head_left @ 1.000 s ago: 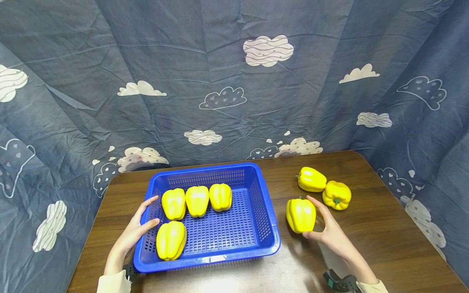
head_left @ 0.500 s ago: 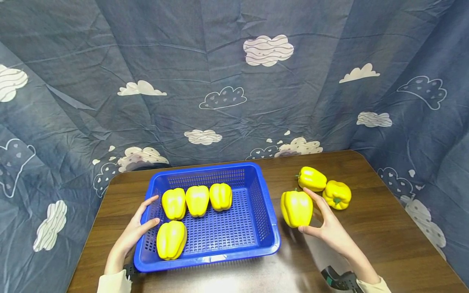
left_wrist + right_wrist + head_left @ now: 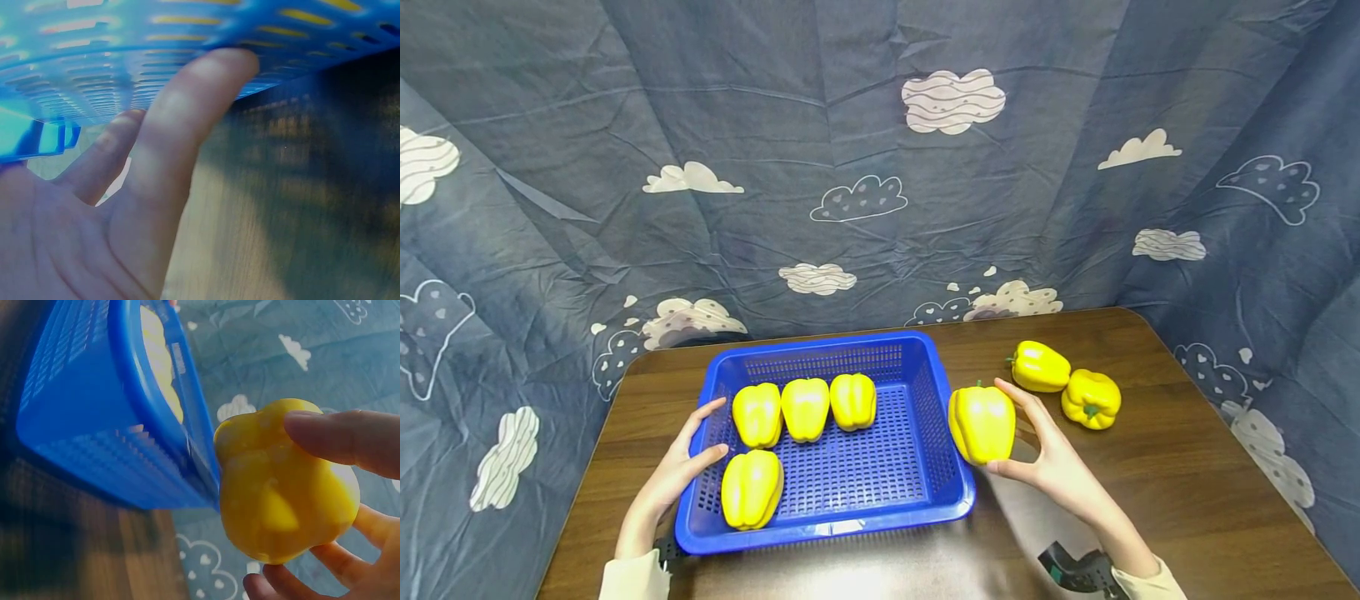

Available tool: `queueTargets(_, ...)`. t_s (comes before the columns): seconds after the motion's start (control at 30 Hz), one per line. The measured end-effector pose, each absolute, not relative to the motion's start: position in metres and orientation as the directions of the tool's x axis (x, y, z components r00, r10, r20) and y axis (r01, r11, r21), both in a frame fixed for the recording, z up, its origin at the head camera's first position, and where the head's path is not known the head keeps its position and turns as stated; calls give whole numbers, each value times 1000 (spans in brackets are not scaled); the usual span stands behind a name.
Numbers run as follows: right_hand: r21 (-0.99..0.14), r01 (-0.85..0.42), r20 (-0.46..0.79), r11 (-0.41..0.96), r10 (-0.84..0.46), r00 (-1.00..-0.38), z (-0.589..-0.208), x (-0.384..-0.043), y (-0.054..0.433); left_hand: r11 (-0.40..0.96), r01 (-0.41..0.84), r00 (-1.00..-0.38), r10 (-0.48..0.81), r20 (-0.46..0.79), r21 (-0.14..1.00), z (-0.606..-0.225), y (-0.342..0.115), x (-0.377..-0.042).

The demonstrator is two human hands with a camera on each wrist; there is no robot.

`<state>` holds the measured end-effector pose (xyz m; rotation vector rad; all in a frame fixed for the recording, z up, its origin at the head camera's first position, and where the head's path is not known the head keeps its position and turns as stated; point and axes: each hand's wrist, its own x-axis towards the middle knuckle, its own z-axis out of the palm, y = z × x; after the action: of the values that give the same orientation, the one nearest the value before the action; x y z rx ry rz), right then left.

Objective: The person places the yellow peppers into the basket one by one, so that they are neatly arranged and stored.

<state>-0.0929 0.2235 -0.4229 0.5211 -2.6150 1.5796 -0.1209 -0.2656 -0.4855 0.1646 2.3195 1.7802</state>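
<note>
My left hand (image 3: 668, 475) rests at the left end of a blue perforated basket (image 3: 842, 527), thumb and index finger spread straight over its rim. In the left wrist view, straight fingers lie against the slotted blue wall. My right hand (image 3: 1052, 462) grips a yellow bell pepper (image 3: 982, 423) between thumb and fingers, raised at the basket's right rim. The right wrist view shows the lobed underside of this bell pepper (image 3: 275, 500), with the thumb on one side and fingers around the other. Several yellow bell peppers (image 3: 806, 410) lie in the basket's left part.
Two more yellow bell peppers, one on its side (image 3: 1040, 367) and one with its green stem facing me (image 3: 1091, 400), lie on the brown wooden table (image 3: 1180, 483) at the right. A dark curtain with cloud prints (image 3: 865, 142) hangs behind the table.
My right hand has carried the bell pepper leftward, from over the table to the basket's right rim, and a little upward in view. The left hand has stayed at the basket.
</note>
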Motion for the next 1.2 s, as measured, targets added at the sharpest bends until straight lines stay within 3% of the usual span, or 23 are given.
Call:
queueTargets(0.63,-924,-248,132,290,-367,-921,-424,-91,166,222,-74,-969,213,-122,972,-483,-264,-120)
queueTargets(1.2,-934,-241,110,264,-428,-897,-432,-90,108,221,-76,-971,206,-123,972,-487,-265,-120)
